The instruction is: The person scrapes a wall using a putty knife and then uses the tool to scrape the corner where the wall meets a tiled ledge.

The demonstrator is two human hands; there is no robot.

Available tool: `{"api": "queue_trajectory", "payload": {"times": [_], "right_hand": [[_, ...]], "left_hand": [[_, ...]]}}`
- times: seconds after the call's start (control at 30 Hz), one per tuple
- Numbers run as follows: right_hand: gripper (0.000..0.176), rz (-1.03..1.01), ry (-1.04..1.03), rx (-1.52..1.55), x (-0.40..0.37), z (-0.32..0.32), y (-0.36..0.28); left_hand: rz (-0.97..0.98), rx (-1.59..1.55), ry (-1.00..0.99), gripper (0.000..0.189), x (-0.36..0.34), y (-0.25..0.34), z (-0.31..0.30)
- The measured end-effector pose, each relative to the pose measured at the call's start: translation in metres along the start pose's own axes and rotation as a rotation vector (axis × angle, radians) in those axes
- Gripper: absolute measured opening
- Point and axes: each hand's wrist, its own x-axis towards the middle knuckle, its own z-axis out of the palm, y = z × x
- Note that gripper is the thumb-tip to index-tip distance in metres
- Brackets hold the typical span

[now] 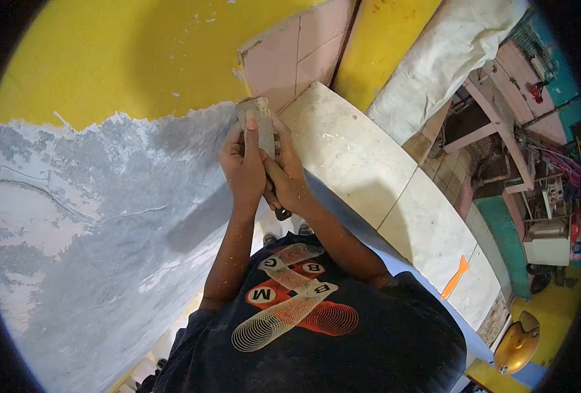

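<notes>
A scraper with a broad, dusty grey end is held up against the wall, at the ragged line between yellow paint and bare grey plaster. My left hand grips it from the left side, thumb stretched along its grey face. Around its right side and lower part wraps my right hand, fingers closed. The dark tip of the handle pokes out below my hands. Most of the handle is hidden by my fingers.
A white tiled counter runs along the right, with an orange plastic scraper lying on it. Pink tiles edge the wall above. Beyond hang a pale sheet and cluttered shelves. A golden helmet-like object sits at lower right.
</notes>
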Motion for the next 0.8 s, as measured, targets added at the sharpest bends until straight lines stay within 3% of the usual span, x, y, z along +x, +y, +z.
{"api": "queue_trajectory", "payload": {"times": [0.13, 0.2, 0.33, 0.43, 0.5, 0.63, 0.8], "right_hand": [[0.056, 0.216, -0.024, 0.113, -0.002, 0.000, -0.013], [0.057, 0.084, -0.027, 0.091, 0.000, 0.000, -0.012], [0.057, 0.055, 0.020, -0.027, 0.004, 0.000, -0.011], [0.058, 0.144, -0.017, 0.021, 0.005, 0.000, -0.020], [0.061, 0.019, 0.066, -0.076, 0.009, 0.006, -0.018], [0.060, 0.051, 0.052, 0.056, 0.014, 0.004, -0.018], [0.062, -0.141, 0.010, -0.126, 0.032, 0.004, -0.041]], "left_hand": [[0.048, -0.032, 0.023, 0.024, 0.002, -0.004, 0.001], [0.039, -0.035, 0.010, 0.024, 0.001, 0.001, 0.002], [0.045, -0.017, -0.001, 0.023, 0.004, 0.006, 0.004], [0.052, -0.042, 0.013, 0.023, 0.005, 0.006, 0.005], [0.058, -0.012, -0.039, 0.024, 0.006, 0.015, 0.003], [0.086, -0.039, -0.025, 0.026, 0.012, 0.022, 0.008], [0.155, -0.030, -0.037, 0.026, 0.024, 0.056, 0.013]]}}
